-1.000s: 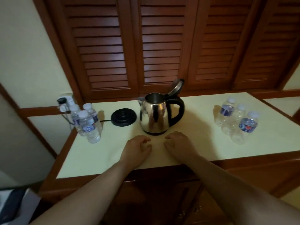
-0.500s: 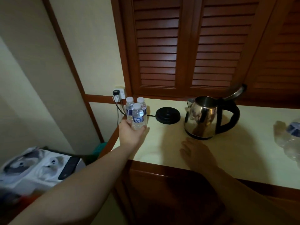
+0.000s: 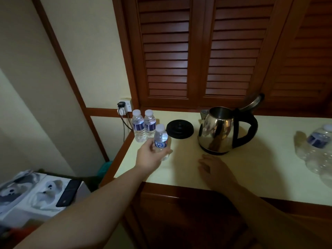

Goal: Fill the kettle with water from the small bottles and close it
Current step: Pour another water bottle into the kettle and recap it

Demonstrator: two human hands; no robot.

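A steel kettle (image 3: 220,132) with a black handle stands on the pale counter (image 3: 251,169), its lid (image 3: 252,103) tipped up and open. My left hand (image 3: 149,157) grips a small capped water bottle (image 3: 161,139), lifted slightly and tilted, to the left of the kettle. Two more small bottles (image 3: 143,125) stand upright at the counter's back left corner. My right hand (image 3: 213,168) rests on the counter in front of the kettle, fingers relaxed, holding nothing.
The black kettle base (image 3: 179,130) lies between the bottles and the kettle. More small bottles (image 3: 319,150) sit at the right edge. A wall socket with plugs (image 3: 124,106) is behind the left bottles. Louvred wooden doors (image 3: 197,51) back the counter. White boxes and a phone (image 3: 68,193) lie lower left.
My left hand has taken one bottle from the group of three and lifted it toward the right. The right hand has stayed on the counter before the kettle.
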